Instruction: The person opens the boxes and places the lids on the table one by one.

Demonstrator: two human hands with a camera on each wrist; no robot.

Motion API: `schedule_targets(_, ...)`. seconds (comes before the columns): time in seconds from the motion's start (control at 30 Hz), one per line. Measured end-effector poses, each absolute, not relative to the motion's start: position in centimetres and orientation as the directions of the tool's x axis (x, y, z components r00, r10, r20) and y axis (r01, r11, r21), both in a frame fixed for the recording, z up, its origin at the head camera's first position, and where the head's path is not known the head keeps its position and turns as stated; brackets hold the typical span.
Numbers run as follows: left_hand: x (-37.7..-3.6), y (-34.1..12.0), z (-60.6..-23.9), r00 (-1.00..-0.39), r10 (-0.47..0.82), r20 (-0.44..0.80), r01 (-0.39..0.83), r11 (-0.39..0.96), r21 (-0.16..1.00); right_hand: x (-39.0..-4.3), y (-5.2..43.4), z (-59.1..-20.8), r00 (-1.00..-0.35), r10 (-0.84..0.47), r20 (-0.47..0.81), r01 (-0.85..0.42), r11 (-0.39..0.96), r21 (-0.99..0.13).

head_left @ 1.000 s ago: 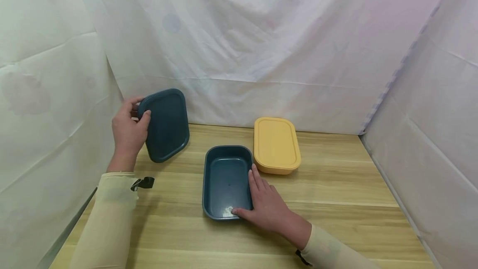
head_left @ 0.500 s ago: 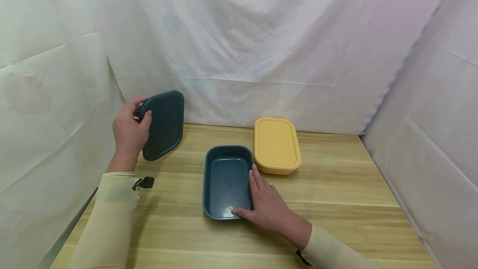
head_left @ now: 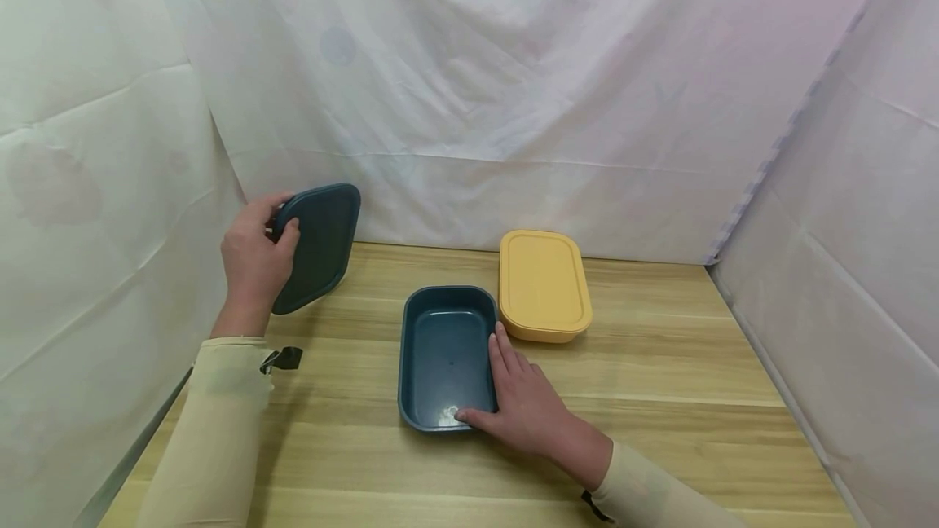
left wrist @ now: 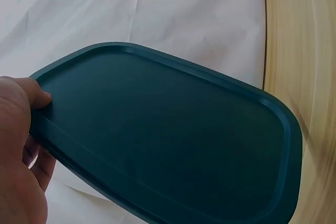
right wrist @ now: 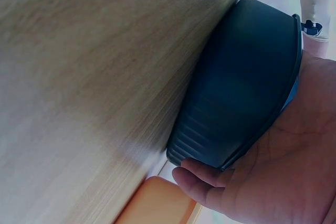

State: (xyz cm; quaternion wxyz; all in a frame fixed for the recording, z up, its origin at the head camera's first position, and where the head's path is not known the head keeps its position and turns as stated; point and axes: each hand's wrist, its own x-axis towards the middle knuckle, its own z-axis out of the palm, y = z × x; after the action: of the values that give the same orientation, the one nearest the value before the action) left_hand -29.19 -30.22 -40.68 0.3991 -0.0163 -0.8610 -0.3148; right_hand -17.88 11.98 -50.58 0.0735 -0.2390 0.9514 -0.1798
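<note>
At the far left, the person's left hand (head_left: 253, 263) is raised above the wooden table (head_left: 660, 381), close to the white sheet (head_left: 103, 210) that hangs along that side. Its thumb and fingers pinch one short edge of a dark teal lid (head_left: 315, 247), thumb on the face turned toward us and fingers curled behind. The lid is off the table, tilted steeply on edge so its flat face looks toward the right; in the left wrist view the thumb (left wrist: 29, 92) presses on the rim and the lid (left wrist: 168, 135) fills most of the picture, with white cloth behind it. A pale sleeve (head_left: 213, 422) covers the forearm, and a small black clip (head_left: 282, 359) sits at the cuff.

Toward the middle, near the front, a dark teal container (head_left: 443, 353) stands open on the table, nothing in it. The right hand (head_left: 524, 406) lies against its right wall, fingers nearly straight along the rim and the thumb laid along the near end, steadying it rather than clutching. The right wrist view shows the palm (right wrist: 283, 166) flat against the container's ribbed outer wall (right wrist: 236, 93).

Just beyond and to the right, a yellow box (head_left: 544, 283) with its lid on rests almost touching the teal container's far right corner
</note>
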Motion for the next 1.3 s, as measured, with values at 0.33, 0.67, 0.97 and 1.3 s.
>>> schedule_targets(0.33,-29.3,-30.5,-41.0,-0.668,-0.205,0.715,0.297,0.808,0.509,-17.9,12.0,-50.8,-0.879,-0.473,-0.057,-0.419,0.825,-0.380)
schedule_targets(0.67,-29.7,-30.7,-41.2,-0.654,-0.169,0.737,0.317,0.823,0.471,-17.9,12.1,-50.7,-0.880,-0.472,-0.055,-0.418,0.824,-0.384)
schedule_targets(0.97,-29.8,-30.6,-41.5,-0.636,-0.113,0.763,0.347,0.842,0.414,-17.8,12.2,-50.7,-0.882,-0.468,-0.056,-0.412,0.824,-0.389)
schedule_targets(1.3,-30.0,-30.7,-42.1,-0.616,-0.064,0.785,0.357,0.866,0.350,-17.7,12.1,-50.6,-0.882,-0.468,-0.059,-0.412,0.825,-0.388)
